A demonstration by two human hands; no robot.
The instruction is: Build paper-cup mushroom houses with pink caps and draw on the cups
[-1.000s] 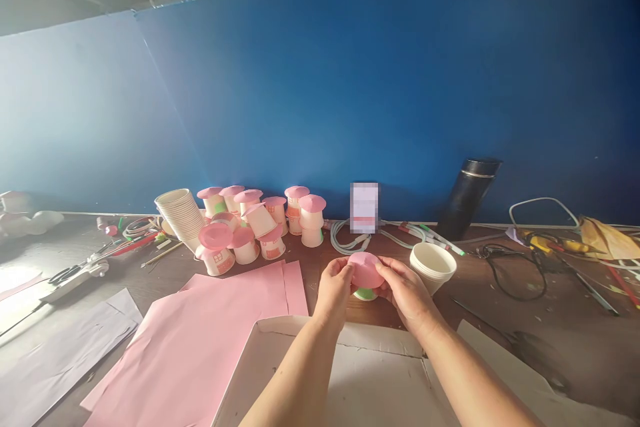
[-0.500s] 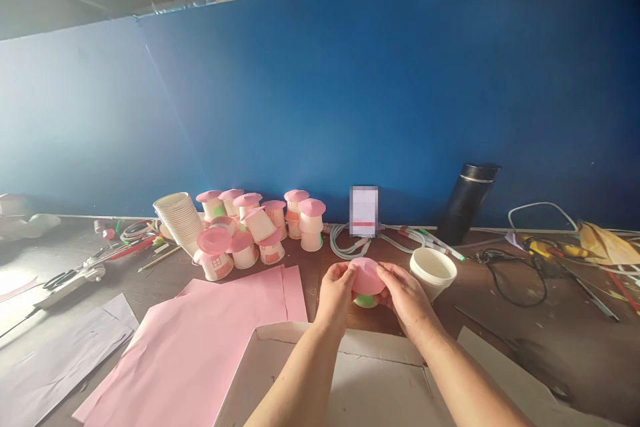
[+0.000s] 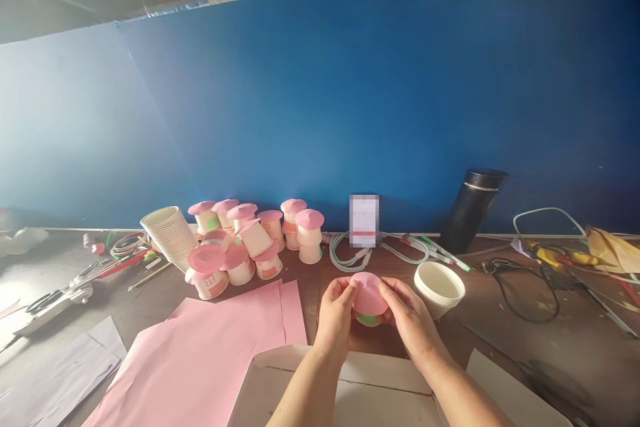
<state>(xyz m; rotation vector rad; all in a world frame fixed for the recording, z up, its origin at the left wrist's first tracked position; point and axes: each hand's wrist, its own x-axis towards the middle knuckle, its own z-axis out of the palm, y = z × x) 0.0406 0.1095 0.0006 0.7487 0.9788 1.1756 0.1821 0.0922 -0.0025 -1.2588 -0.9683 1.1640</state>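
Observation:
Between my two hands is a paper cup house (image 3: pixel 369 321), a white cup with green colouring and a round pink paper roof (image 3: pixel 369 293) on top. My left hand (image 3: pixel 337 310) is closed on the roof's left edge, thumb on the pink paper. From the other side my right hand (image 3: pixel 406 313) grips the roof, its thumb also on top. Most of the cup is hidden under the roof and behind the fingers. Just right of my right hand stands a short stack of white paper cups (image 3: pixel 440 283).
Several pink-roofed cup houses (image 3: pixel 270 267) stand at the back left beside a tall leaning cup stack (image 3: pixel 170 233). Pink paper sheets (image 3: pixel 215 353) and a white cardboard box (image 3: pixel 370 367) lie in front. A black flask (image 3: pixel 475 207), markers (image 3: pixel 440 253) and cables (image 3: pixel 525 287) are at the right.
The whole view has tilted slightly, so the things on the table appear lower. Both hands still hold the roofed cup, in nearly the same grip.

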